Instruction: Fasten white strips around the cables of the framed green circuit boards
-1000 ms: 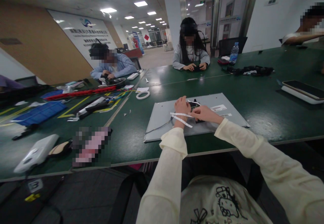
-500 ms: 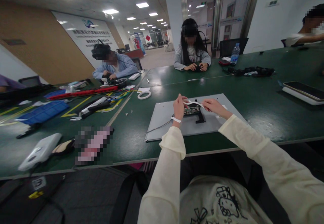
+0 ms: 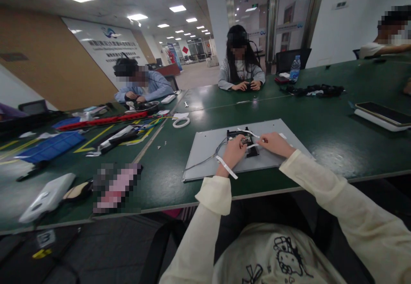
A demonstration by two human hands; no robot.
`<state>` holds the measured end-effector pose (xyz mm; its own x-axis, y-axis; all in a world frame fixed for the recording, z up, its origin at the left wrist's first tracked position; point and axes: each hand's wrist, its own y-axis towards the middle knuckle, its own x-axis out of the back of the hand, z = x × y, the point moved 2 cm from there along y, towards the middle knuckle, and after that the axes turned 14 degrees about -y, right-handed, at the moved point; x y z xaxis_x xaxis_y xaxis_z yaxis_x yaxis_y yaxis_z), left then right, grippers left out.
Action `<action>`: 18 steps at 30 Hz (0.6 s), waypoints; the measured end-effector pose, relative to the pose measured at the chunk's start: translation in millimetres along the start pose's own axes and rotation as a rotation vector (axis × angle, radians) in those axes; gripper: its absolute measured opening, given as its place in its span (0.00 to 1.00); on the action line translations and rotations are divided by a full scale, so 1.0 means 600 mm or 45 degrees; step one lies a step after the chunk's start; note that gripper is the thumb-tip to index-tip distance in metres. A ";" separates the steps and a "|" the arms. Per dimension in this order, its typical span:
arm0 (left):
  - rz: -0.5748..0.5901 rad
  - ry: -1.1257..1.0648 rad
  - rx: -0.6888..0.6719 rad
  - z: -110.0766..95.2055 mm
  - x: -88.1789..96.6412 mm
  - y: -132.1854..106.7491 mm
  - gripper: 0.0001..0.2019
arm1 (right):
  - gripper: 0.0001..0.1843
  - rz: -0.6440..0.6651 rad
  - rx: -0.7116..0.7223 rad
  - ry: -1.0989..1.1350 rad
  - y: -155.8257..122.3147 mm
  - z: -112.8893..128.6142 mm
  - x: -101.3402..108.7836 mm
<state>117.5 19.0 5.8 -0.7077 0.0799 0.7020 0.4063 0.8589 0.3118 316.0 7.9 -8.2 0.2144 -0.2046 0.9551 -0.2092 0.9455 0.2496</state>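
A grey flat panel point(image 3: 205, 151) lies on the green table point(image 3: 308, 121) in front of me, with a small black circuit board point(image 3: 239, 135) on its middle. My left hand point(image 3: 233, 152) rests on the panel beside the board, fingers pinched on a white ribbon strip point(image 3: 253, 146). My right hand point(image 3: 272, 142) pinches the same strip from the right. A white band point(image 3: 226, 167) runs across my left wrist. A thin grey cable point(image 3: 205, 159) trails left from the board.
A roll of white tape point(image 3: 181, 122) lies beyond the panel's left corner. Tools, a blue tray point(image 3: 48, 145) and a red bar point(image 3: 102, 119) crowd the left table. A flat device point(image 3: 382, 115) sits at right. Three other people sit across the tables.
Both hands came down from holding the ribbon raised above the board to the panel surface, close together beside the board. The head view shifted slightly.
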 end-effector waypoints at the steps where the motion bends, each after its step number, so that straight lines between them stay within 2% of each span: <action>1: 0.027 0.041 0.011 -0.001 -0.002 -0.005 0.14 | 0.20 0.020 -0.012 -0.049 -0.004 0.002 0.000; 6: 0.050 0.133 0.009 -0.012 -0.009 -0.012 0.13 | 0.20 0.057 -0.053 -0.190 -0.012 0.009 0.005; 12: 0.082 0.251 0.100 -0.021 -0.009 -0.010 0.09 | 0.19 0.101 -0.095 -0.304 -0.014 0.015 0.006; 18: 0.109 0.323 0.031 -0.013 -0.014 -0.011 0.06 | 0.21 0.130 -0.095 -0.400 -0.016 0.025 0.004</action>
<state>125.1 8.7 2.9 -0.5027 0.0263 0.8641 0.4423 0.8666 0.2309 304.2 -5.8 -5.7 -0.1112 -0.1654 0.9799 -0.1413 0.9787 0.1491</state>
